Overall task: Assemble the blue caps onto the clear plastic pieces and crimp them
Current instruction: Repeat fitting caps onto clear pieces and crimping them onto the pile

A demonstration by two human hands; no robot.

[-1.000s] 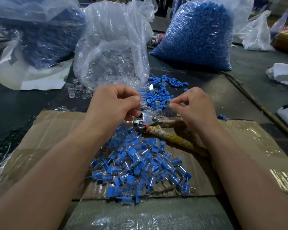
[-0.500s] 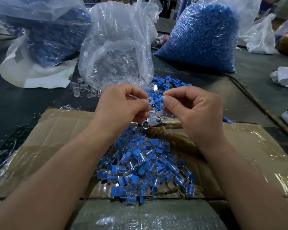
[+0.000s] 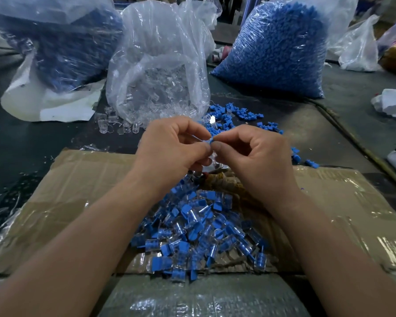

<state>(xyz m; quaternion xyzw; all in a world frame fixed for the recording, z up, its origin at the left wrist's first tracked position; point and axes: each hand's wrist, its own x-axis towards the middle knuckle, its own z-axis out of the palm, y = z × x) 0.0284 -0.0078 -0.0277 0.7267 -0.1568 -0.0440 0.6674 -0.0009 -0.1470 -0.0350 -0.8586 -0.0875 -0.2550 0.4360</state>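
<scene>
My left hand (image 3: 172, 147) pinches a small clear plastic piece (image 3: 196, 138); my right hand (image 3: 254, 161) pinches a small blue plastic cap (image 3: 210, 140) onto it. A heap of capped clear pieces (image 3: 204, 234) lies below, done; this one is uncrimped, and bulging plastic bags of parts (image 3: 277, 49) wait.

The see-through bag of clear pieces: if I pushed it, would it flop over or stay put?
The clear plastic bag would probably crumple rather than tip: its thin film is wrinkled and sags above the contents. The clear pieces fill only its bottom, so it likely feels light. More could spill: loose pieces already lie at its base.
</scene>
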